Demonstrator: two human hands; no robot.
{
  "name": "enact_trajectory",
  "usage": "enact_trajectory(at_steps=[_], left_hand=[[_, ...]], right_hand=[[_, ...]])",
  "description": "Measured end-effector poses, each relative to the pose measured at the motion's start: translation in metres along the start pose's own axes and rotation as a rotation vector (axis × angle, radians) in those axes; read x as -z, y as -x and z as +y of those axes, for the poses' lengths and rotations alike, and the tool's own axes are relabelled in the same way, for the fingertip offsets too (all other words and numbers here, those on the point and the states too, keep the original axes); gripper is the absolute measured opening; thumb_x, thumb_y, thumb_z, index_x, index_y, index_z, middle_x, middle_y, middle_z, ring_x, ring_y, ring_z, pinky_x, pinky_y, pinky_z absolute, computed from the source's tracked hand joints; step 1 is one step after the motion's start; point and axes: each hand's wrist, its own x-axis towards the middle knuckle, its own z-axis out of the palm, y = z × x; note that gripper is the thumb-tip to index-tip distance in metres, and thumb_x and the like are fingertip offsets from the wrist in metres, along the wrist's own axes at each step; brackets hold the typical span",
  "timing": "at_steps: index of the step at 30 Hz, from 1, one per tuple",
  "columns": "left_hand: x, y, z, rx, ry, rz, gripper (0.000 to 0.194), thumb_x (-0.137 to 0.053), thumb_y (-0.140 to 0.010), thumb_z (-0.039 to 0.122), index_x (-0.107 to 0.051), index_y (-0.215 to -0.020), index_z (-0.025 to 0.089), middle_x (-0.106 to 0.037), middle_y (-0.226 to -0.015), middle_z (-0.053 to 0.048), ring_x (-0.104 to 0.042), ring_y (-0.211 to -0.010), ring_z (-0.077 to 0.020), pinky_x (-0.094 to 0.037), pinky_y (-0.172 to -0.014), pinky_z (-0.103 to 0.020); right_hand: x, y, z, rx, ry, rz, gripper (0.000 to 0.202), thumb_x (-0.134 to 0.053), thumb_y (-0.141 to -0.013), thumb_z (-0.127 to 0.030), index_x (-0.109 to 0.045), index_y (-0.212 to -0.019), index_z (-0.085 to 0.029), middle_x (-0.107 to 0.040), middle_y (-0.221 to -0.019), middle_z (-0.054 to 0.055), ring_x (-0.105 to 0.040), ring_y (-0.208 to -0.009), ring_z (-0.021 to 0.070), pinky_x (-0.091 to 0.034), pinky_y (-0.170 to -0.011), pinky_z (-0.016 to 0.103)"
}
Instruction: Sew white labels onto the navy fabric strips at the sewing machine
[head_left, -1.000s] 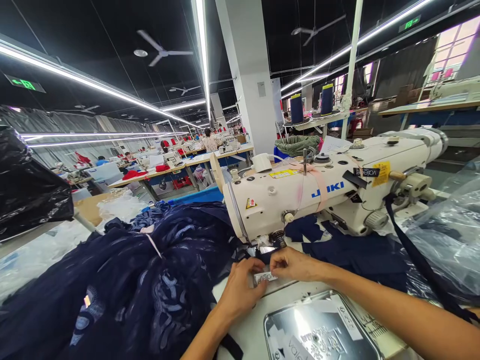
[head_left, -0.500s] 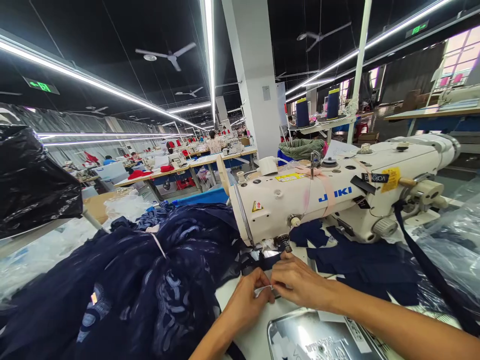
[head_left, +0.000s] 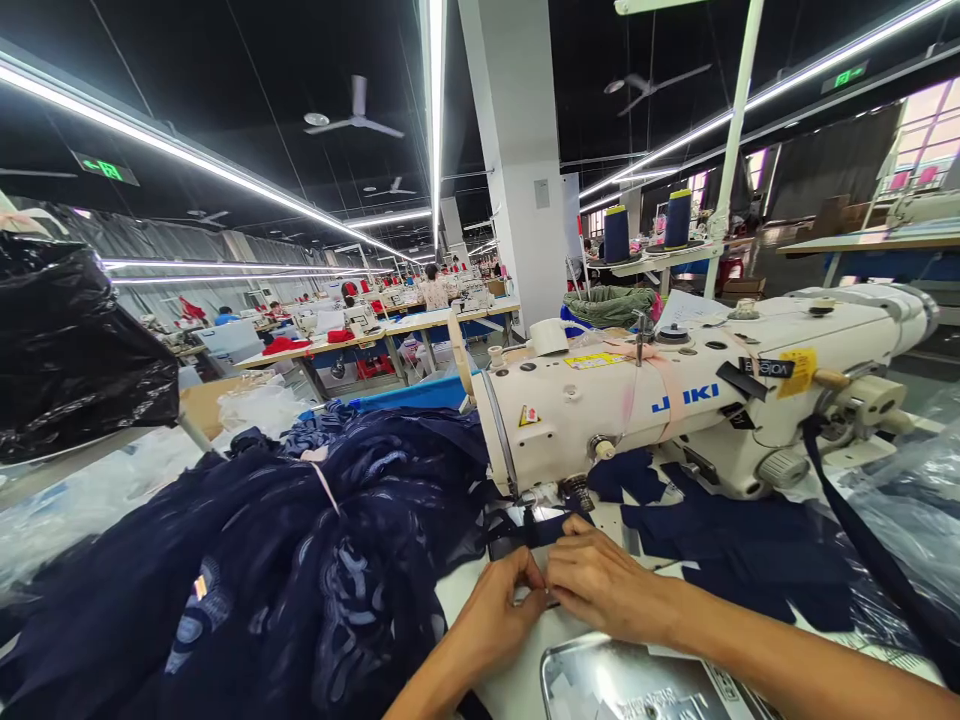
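My left hand (head_left: 501, 600) and my right hand (head_left: 604, 585) meet just in front of the needle area of a white JUKI sewing machine (head_left: 547, 425). Thumb and fingers of the left are pinched together; the right has its fingers curled in against them. Whatever lies between the fingertips is too small and covered to make out. A bit of navy fabric (head_left: 553, 528) shows under the machine head, right behind my fingers. Below my right wrist is a shiny metal tin (head_left: 637, 670). Navy fabric pieces (head_left: 739, 530) lie right of the needle area.
A big heap of navy patterned garments (head_left: 255, 530), partly tied with a light band, fills the left side. A black plastic bag (head_left: 82, 350) hangs at far left. Clear plastic (head_left: 911, 510) and a navy strap (head_left: 847, 535) are at right. Thread cones (head_left: 616, 235) stand behind.
The view has shifted slightly, so everything sits a little further right. A small white sliver seen between my fingertips before is now hidden. Both hands stay close together at the same spot.
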Motion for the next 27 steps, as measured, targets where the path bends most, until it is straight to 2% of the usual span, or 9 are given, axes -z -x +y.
enact_trajectory(at_steps=[2, 4, 7, 11, 16, 19, 23, 27], left_hand=[[0.001, 0.0, 0.002, 0.022, -0.06, 0.053, 0.006, -0.045, -0.067, 0.015, -0.048, -0.063, 0.02, -0.054, -0.064, 0.002, -0.05, -0.07, -0.0159, -0.035, -0.067, -0.027], [0.001, 0.0, 0.002, 0.045, -0.144, 0.125, 0.009, -0.045, -0.066, 0.014, -0.051, -0.062, 0.02, -0.056, -0.064, 0.002, -0.051, -0.072, -0.0173, -0.035, -0.069, -0.028], [0.0, -0.004, -0.003, 0.035, -0.237, 0.25, 0.015, -0.044, -0.064, 0.01, -0.054, -0.062, 0.02, -0.057, -0.062, 0.001, -0.052, -0.072, -0.0182, -0.036, -0.07, -0.029], [-0.003, -0.009, -0.013, -0.059, -0.31, 0.329, 0.019, -0.042, -0.061, 0.004, -0.053, -0.059, 0.02, -0.058, -0.063, 0.001, -0.053, -0.065, -0.0167, -0.037, -0.073, -0.031], [-0.003, -0.01, -0.017, -0.085, -0.405, 0.346, 0.022, -0.042, -0.061, 0.001, -0.054, -0.06, 0.019, -0.058, -0.063, 0.0, -0.055, -0.066, -0.0174, -0.04, -0.071, -0.031], [-0.003, -0.01, -0.017, -0.096, -0.43, 0.342, 0.022, -0.043, -0.061, 0.0, -0.055, -0.061, 0.018, -0.058, -0.065, -0.001, -0.055, -0.068, -0.0181, -0.04, -0.07, -0.031], [-0.004, -0.016, -0.02, -0.147, -0.345, 0.386, 0.023, -0.043, -0.062, 0.0, -0.057, -0.062, 0.018, -0.059, -0.067, -0.002, -0.055, -0.068, -0.0177, -0.041, -0.067, -0.029], [-0.005, -0.025, -0.022, -0.176, -0.294, 0.409, 0.022, -0.042, -0.066, 0.002, -0.057, -0.061, 0.017, -0.059, -0.065, -0.002, -0.055, -0.066, -0.0165, -0.041, -0.064, -0.027]], right_hand=[[0.002, -0.003, 0.003, -0.12, -0.082, -0.029, 0.015, -0.048, -0.079, -0.013, -0.053, -0.066, -0.017, -0.057, -0.062, -0.001, -0.052, -0.06, 0.0122, -0.034, -0.069, 0.027], [0.004, -0.007, 0.008, -0.3, -0.127, -0.064, 0.012, -0.05, -0.08, -0.016, -0.057, -0.07, -0.018, -0.06, -0.067, 0.0, -0.054, -0.064, 0.0134, -0.036, -0.067, 0.025], [0.002, -0.016, 0.014, -0.473, -0.057, -0.119, 0.011, -0.05, -0.079, -0.019, -0.06, -0.085, -0.017, -0.063, -0.081, 0.004, -0.058, -0.075, 0.0183, -0.039, -0.067, 0.027], [-0.008, -0.028, 0.008, -0.439, 0.132, -0.199, 0.023, -0.051, -0.076, -0.019, -0.056, -0.098, -0.015, -0.061, -0.098, 0.011, -0.055, -0.092, 0.025, -0.04, -0.076, 0.032], [-0.015, -0.039, -0.005, -0.433, 0.295, -0.252, 0.025, -0.04, -0.078, -0.007, -0.057, -0.096, -0.011, -0.061, -0.093, 0.017, -0.057, -0.089, 0.0269, -0.041, -0.075, 0.035], [-0.013, -0.038, -0.003, -0.452, 0.239, -0.242, 0.026, -0.039, -0.079, -0.006, -0.06, -0.092, -0.012, -0.062, -0.093, 0.015, -0.058, -0.089, 0.0259, -0.041, -0.073, 0.032], [-0.01, -0.035, 0.01, -0.613, 0.11, -0.218, 0.025, -0.039, -0.084, -0.015, -0.063, -0.091, -0.016, -0.066, -0.087, 0.009, -0.061, -0.082, 0.0215, -0.04, -0.066, 0.026], [-0.012, -0.033, 0.022, -0.694, 0.101, -0.198, 0.028, -0.039, -0.086, -0.021, -0.064, -0.097, -0.014, -0.066, -0.089, 0.009, -0.062, -0.078, 0.0197, -0.04, -0.064, 0.025]])
